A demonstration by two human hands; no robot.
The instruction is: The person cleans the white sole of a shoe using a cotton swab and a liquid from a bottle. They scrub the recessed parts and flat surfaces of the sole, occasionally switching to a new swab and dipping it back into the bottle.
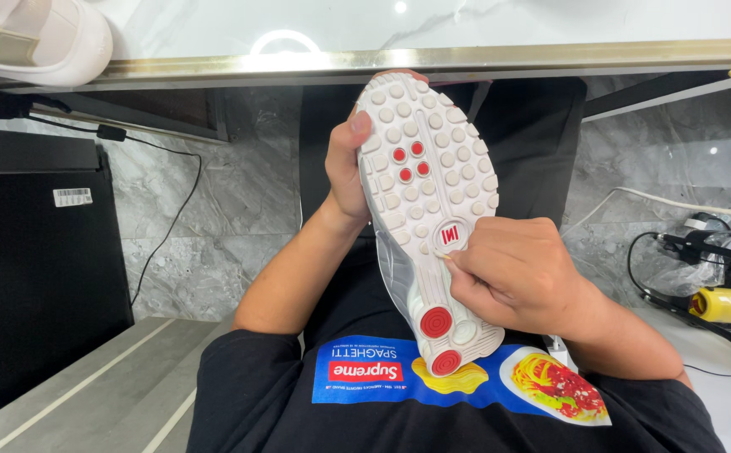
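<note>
Sneaker [428, 210] sole-up; left hand [344, 168] grips, right hand [512, 273] presses.

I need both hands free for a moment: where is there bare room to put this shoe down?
The tabletop is bare to the right of the other white shoe, along its gold edge. The right side is crowded: cables, a yellow bottle. Left hand and right hand both grip the held shoe.

A small shoe-care or repair workspace, it seems: a glossy marble-look table [483, 29] with a white shoe [34, 33] far left, grey stone floor tiles [214, 210], cables and a yellow bottle [728, 305] at right.
</note>
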